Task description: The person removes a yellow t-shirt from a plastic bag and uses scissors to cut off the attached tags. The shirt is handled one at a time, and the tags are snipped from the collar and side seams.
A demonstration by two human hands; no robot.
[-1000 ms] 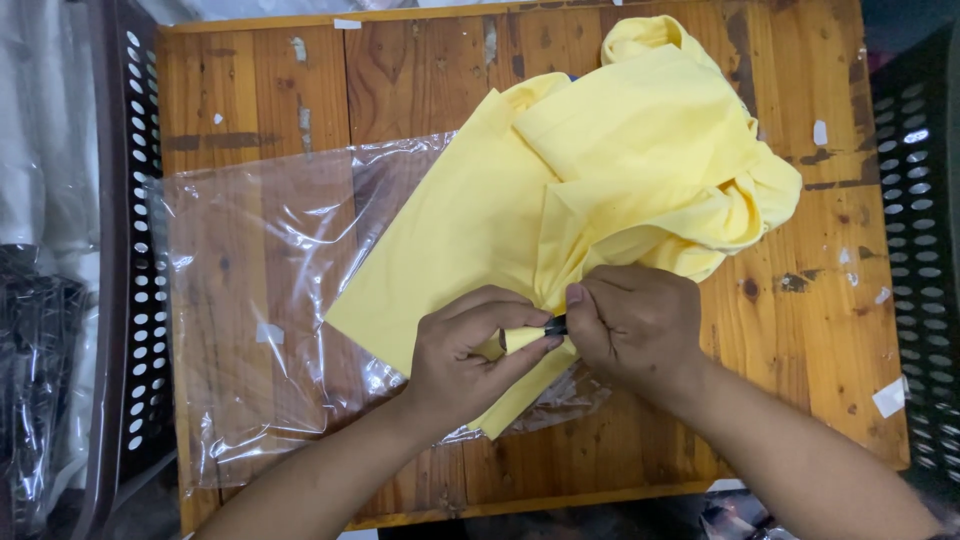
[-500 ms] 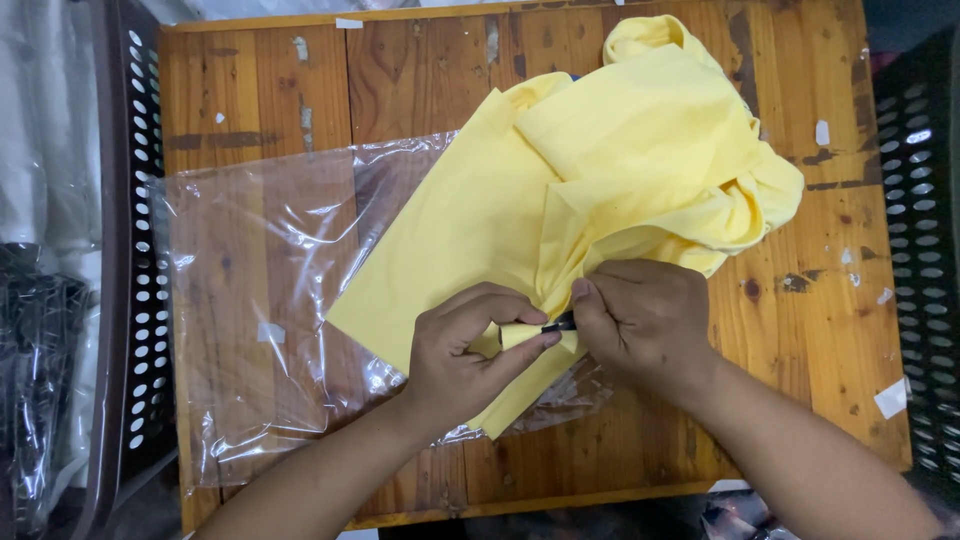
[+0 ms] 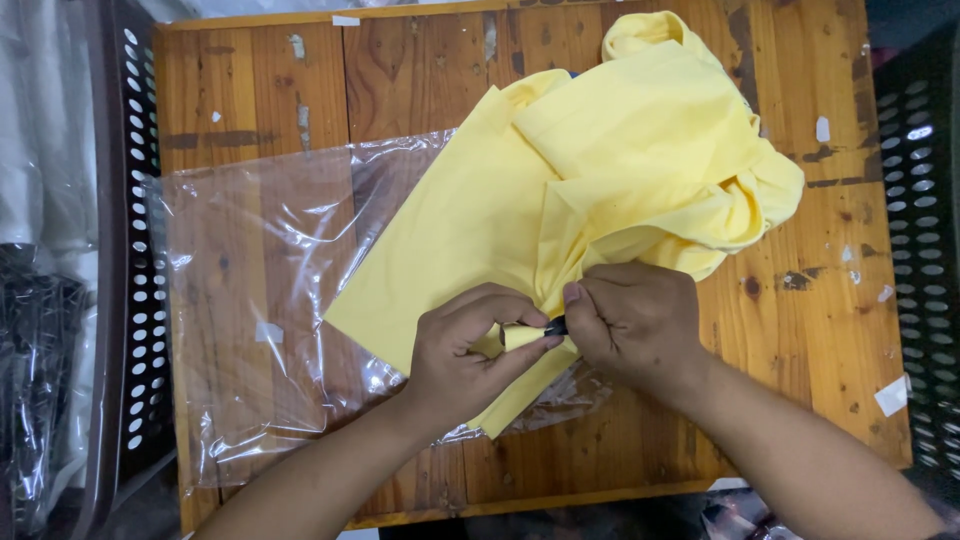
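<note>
We cannot make out the small dark thing (image 3: pixel 556 325) pinched between our hands; crates (image 3: pixel 915 200) are cut off at both edges.

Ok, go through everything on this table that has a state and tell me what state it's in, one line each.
Yellow garment: loosely folded, bunched at the right, partly on the bag.
Clear plastic bag: flat, wrinkled.
Small dark object: pinched between both hands.
Left hand: pinching garment edge.
Right hand: closed on the dark object.
Wooden table: scuffed.

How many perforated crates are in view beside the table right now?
2. One dark perforated crate stands along the table's left edge, another along its right edge. Both are cut off by the frame; more may be hidden.
</note>
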